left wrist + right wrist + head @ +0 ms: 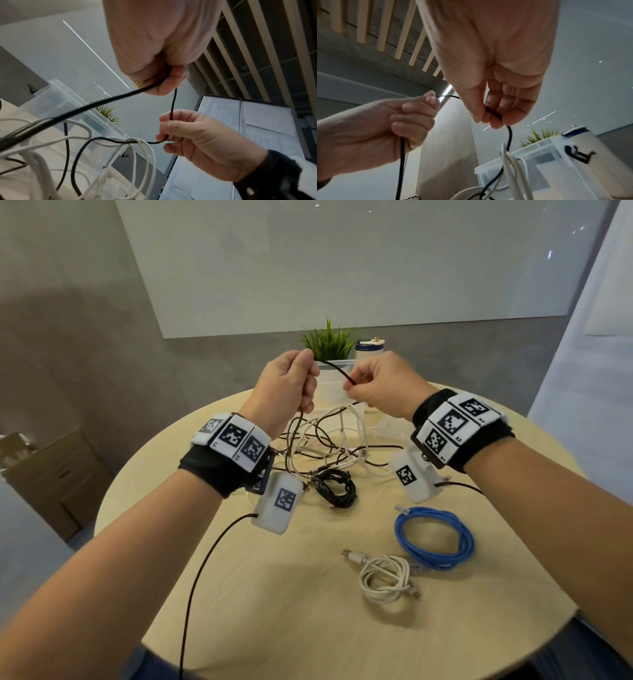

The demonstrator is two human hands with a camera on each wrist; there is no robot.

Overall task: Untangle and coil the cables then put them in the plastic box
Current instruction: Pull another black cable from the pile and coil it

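Observation:
Both hands are raised above the round table, stretching a thin black cable between them. My left hand grips it in a fist, and the cable trails down from that fist into a tangle of black and white cables. My right hand pinches the same cable between thumb and fingers, with a white loop hanging over the strand below. The clear plastic box stands open behind the hands. Three coiled cables lie on the table: black, blue and white.
A clear lid lies right of the tangle. A small potted plant and a white jar stand behind the box. A cardboard box sits on the floor at left. Thin black leads hang from both wrist cameras.

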